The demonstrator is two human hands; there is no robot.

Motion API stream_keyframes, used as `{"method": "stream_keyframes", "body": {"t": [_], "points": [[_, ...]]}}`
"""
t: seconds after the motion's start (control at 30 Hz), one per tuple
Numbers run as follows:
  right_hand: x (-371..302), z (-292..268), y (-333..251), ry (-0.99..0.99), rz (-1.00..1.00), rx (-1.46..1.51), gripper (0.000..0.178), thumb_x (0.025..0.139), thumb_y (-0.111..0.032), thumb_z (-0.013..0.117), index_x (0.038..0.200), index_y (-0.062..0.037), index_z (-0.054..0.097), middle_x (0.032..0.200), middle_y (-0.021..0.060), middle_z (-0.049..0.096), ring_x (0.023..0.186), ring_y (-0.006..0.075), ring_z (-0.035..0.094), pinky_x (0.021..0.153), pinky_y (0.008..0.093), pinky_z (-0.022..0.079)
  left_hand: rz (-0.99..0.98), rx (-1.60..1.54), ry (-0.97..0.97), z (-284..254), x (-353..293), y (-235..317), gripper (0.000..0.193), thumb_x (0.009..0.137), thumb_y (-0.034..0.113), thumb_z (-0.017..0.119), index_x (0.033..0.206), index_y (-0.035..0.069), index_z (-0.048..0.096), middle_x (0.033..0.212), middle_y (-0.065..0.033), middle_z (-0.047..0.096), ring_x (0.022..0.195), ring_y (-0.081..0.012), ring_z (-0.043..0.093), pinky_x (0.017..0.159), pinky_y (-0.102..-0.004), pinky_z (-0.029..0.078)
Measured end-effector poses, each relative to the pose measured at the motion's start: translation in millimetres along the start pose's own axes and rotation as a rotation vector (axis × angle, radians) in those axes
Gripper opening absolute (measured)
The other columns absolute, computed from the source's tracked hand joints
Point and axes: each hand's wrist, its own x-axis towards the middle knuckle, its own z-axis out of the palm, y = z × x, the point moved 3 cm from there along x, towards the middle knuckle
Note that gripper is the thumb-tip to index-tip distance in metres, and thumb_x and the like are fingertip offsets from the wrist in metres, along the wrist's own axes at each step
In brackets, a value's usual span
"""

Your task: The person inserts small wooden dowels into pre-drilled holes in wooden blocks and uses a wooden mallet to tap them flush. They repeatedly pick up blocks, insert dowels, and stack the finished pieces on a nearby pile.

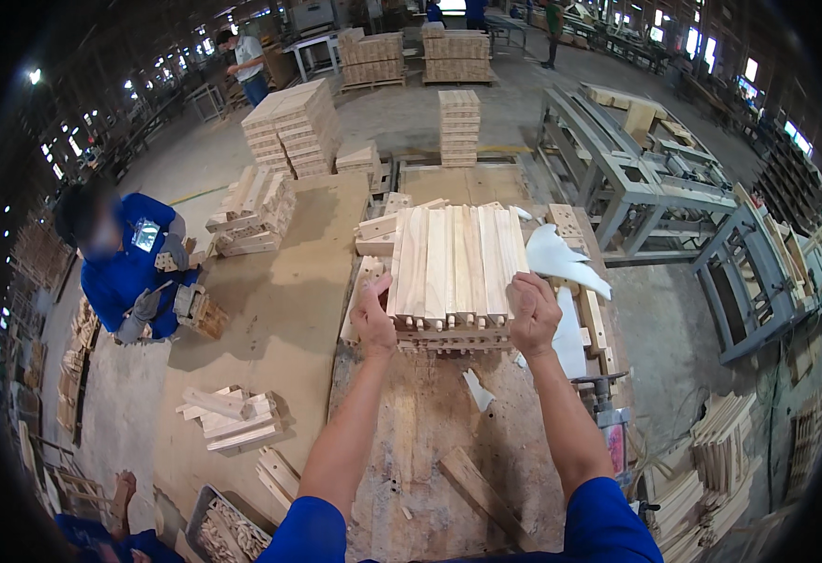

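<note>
A row of pale wooden slats (456, 258) lies side by side in front of me, with short dowels sticking out of the near ends. My left hand (373, 317) is closed on its left side, and my right hand (534, 314) grips the right side. Beneath the row are drilled wooden pieces (453, 339), partly hidden by it. Wooden blocks (378, 235) lie beyond my left hand. White foam sheet pieces (561, 258) lie to the right of the slats. A small white scrap (478, 390) rests on the worn wooden bench (388, 441) between my forearms.
A loose board (486, 493) lies near me. At right are a grey tool (610, 422) and a metal frame table (631, 178). Leftward, a co-worker in blue (134, 263) handles wood pieces beside a brown sheet (270, 310). A grey bin (200, 502) holds small wooden parts.
</note>
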Motion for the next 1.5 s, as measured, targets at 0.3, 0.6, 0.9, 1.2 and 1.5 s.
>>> {"method": "stream_keyframes", "body": {"t": [0.3,0.6,0.9,1.2,1.5], "points": [[-13.7,0.3,0.3,-0.089,-0.134,-0.066,0.052,0.109,-0.042,0.052,0.115,0.0045,0.073,0.123,0.0271,0.069,0.114,0.0436,0.069,0.098,0.0468,0.056,0.053,0.005,0.209,-3.6,-7.0,-9.6,0.075,0.113,0.053,0.042,0.106,-0.013,0.078,0.102,-0.0176,0.080,0.095,-0.0215,0.073,0.092,-0.0314,0.054],[-17.7,3.0,6.3,-0.080,-0.123,-0.034,0.048,0.108,-0.038,0.053,0.120,0.0044,0.070,0.127,0.0285,0.066,0.118,0.0455,0.065,0.102,0.0493,0.053,0.084,-0.053,0.412,-1.1,-11.7,-13.7,0.077,0.113,0.056,0.043,0.087,-0.008,0.077,0.078,-0.0135,0.076,0.070,-0.0158,0.065,0.068,-0.0305,0.051],[-49.7,-26.3,21.5,-0.468,0.236,0.023,0.125,0.070,-0.026,0.092,0.167,-0.0014,0.017,0.159,0.0230,0.048,0.150,0.0369,0.044,0.124,0.0452,0.037,-0.024,-0.051,-0.075,-19.5,-17.2,-26.8,0.069,0.117,0.049,0.031,0.141,-0.008,0.062,0.138,-0.0178,0.067,0.132,-0.0227,0.058,0.117,-0.0370,0.040],[-63.2,-6.6,45.4,-0.405,0.481,0.144,0.064,0.076,-0.014,0.094,0.132,-0.0021,0.065,0.111,0.0122,0.078,0.099,0.0245,0.073,0.090,0.0403,0.057,-0.038,0.042,0.234,-6.3,-19.3,-41.0,0.060,0.117,0.037,0.033,0.129,-0.008,0.071,0.117,-0.0152,0.076,0.102,-0.0231,0.070,0.097,-0.0367,0.052],[-84.4,-11.9,61.6,-0.418,0.414,0.143,0.032,0.093,-0.012,0.078,0.121,0.0015,0.071,0.114,0.0113,0.073,0.106,0.0226,0.065,0.096,0.0393,0.050,-0.017,-0.018,0.005,2.1,-23.9,-45.6,0.060,0.117,0.037,0.034,0.157,-0.007,0.045,0.161,-0.0185,0.050,0.152,-0.0259,0.042,0.128,-0.0356,0.027]]}}
